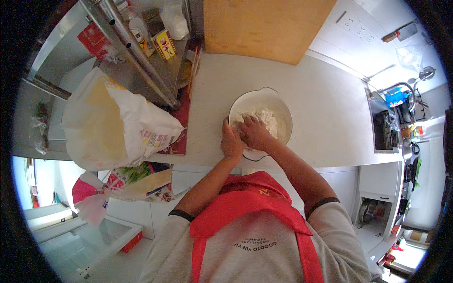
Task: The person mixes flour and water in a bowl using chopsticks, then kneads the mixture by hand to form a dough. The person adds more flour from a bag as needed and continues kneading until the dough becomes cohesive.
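Note:
A white enamel bowl (284,102) with a dark rim and small handles stands on the pale counter in front of me. Inside it lies white flour or floury dough (269,118). My left hand (231,140) is cupped against the bowl's near left rim, its thumb side up. My right hand (253,132) reaches into the bowl with its fingers in the flour; the fingertips are partly hidden, so whether they grip any of it is unclear. To the left, a large open white woven sack (141,123) with pale contents leans across the counter.
A wooden board (262,28) stands at the counter's back. Metal shelf posts (141,60) rise at upper left, near a yellow box (164,44) and a bottle. A sink (384,132) is at the right. Plastic bags with greens (134,174) hang or lie below the sack.

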Demonstrator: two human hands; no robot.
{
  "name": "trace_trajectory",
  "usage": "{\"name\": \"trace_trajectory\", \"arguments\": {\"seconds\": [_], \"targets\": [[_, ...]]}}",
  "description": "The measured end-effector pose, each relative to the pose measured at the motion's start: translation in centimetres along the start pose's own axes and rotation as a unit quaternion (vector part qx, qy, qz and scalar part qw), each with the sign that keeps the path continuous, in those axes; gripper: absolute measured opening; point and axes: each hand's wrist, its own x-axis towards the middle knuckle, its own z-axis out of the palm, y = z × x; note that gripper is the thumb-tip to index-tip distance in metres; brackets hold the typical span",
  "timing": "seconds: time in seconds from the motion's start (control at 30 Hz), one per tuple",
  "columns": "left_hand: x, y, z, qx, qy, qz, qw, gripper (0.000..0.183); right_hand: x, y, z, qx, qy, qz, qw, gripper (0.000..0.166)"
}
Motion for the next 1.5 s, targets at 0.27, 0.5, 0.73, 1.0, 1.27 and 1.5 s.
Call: {"name": "trace_trajectory", "arguments": {"seconds": [0.27, 0.5, 0.73, 1.0, 1.27, 1.5], "targets": [[-1.9, -2.6, -0.5, -0.117, -0.007, -0.016, 0.993, 0.042, -3.6, 4.2, -4.9, 0.202, 0.082, 0.082, 0.973, 0.021], [5.4, -1.0, -1.4, -0.006, -0.078, 0.104, 0.992, 0.035, 3.5, 6.0, -1.9, 0.037, -0.061, 0.292, 0.954, 0.019], [5.3, -1.0, -1.1, -0.011, -0.031, 0.102, 0.994, 0.034, 6.1, 1.2, -0.6, -0.01, -0.142, -0.11, 0.984, 0.021], [4.8, -0.3, -1.1, 0.028, 0.001, 0.11, 0.993, 0.034, 4.8, 8.9, 1.2, 0.172, 0.104, 0.246, 0.948, 0.018], [4.4, -0.1, -1.6, 0.088, -0.024, 0.076, 0.993, 0.038, 7.1, 3.9, -2.6, 0.155, -0.017, 0.248, 0.956, 0.02], [3.7, -1.4, -0.8, 0.074, 0.0, 0.092, 0.993, 0.041, 7.1, 1.8, 0.4, -0.033, -0.094, -0.124, 0.987, 0.017]]}}
